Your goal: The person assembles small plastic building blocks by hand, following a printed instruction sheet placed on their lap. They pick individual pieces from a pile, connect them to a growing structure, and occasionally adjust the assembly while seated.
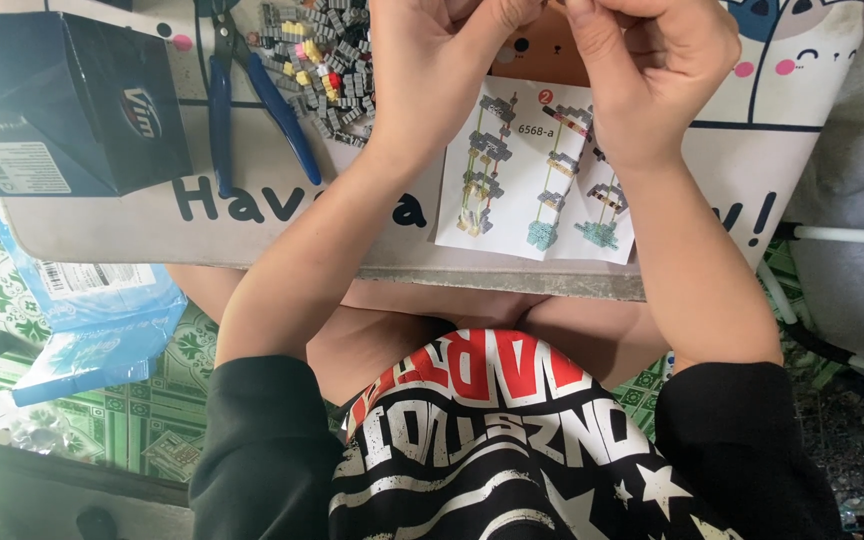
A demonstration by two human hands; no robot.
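one low table (102, 225) over green patterned floor (152, 420)

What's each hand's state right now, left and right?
Left hand: fingers curled and pinched near the top edge; what it holds cannot be told.
Right hand: fingers curled, meeting the left; contents hidden too.

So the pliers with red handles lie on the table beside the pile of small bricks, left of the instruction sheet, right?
Not quite: the pliers have blue handles, not red, as the head view shows. They do lie on the table beside the pile of small bricks, left of the instruction sheet.
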